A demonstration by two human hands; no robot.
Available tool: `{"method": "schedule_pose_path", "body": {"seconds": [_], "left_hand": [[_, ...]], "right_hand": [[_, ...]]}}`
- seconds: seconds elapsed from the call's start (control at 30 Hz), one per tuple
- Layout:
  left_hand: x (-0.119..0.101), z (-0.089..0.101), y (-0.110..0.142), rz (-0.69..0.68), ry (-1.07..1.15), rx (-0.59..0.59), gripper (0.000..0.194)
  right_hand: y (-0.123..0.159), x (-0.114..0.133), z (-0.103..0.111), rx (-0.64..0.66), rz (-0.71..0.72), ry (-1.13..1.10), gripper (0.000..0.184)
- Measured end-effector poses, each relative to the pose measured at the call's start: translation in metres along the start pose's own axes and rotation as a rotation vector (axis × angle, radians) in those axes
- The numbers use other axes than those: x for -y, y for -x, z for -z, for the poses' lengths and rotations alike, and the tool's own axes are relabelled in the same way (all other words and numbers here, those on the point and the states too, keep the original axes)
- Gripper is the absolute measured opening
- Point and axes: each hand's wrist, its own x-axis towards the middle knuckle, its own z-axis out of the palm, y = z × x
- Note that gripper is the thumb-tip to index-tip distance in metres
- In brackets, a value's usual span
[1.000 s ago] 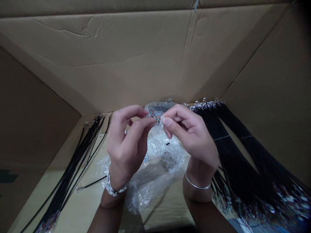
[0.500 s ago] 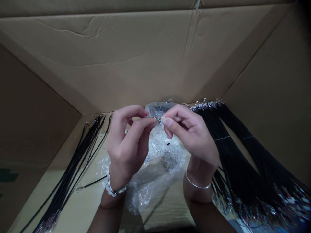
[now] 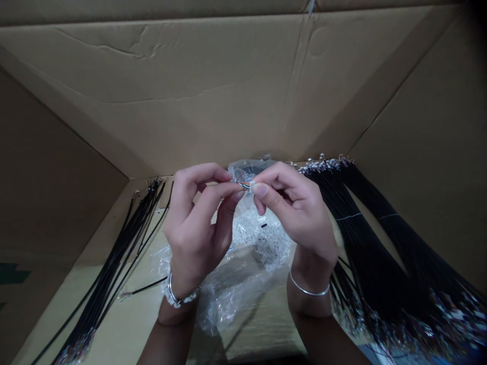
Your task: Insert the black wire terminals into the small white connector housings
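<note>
Between thumb and fingertips, my right hand (image 3: 294, 205) pinches a small white connector housing (image 3: 251, 187). Thin coloured wires (image 3: 243, 184) run from the housing's left side toward my left hand (image 3: 201, 223), whose thumb and forefinger are closed on them. A black cable (image 3: 150, 285) with bare coloured wire ends passes behind my left wrist; whether it is the one in my fingers I cannot tell. Below both hands lies a clear plastic bag (image 3: 218, 309) with many small white connector housings (image 3: 272, 243) on or in it.
A bundle of black cables (image 3: 125, 243) lies at the left. Thick tied bundles of black cables (image 3: 373, 253), many with white connectors at their ends, fill the right side. Cardboard walls (image 3: 190, 101) rise at the back and on both sides of the work surface (image 3: 114, 324).
Both hands keep their pinch in nearly the same place. My left thumb has shifted slightly down from the forefinger, and a little more of the white housing shows.
</note>
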Motion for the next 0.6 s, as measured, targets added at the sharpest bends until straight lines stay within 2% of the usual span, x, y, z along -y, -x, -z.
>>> {"method": "schedule_pose_path", "body": {"seconds": [0.17, 0.4, 0.6], "left_hand": [[0.004, 0.001, -0.001, 0.005, 0.013, 0.014, 0.009], [0.002, 0.007, -0.002, 0.034, -0.047, 0.085, 0.014], [0.001, 0.009, -0.003, 0.024, -0.062, 0.102, 0.014]], "right_hand": [[-0.003, -0.004, -0.008, -0.069, 0.058, 0.026, 0.007], [-0.004, -0.015, -0.007, -0.115, 0.178, 0.065, 0.016], [-0.008, -0.021, -0.003, -0.109, 0.313, 0.124, 0.027]]}}
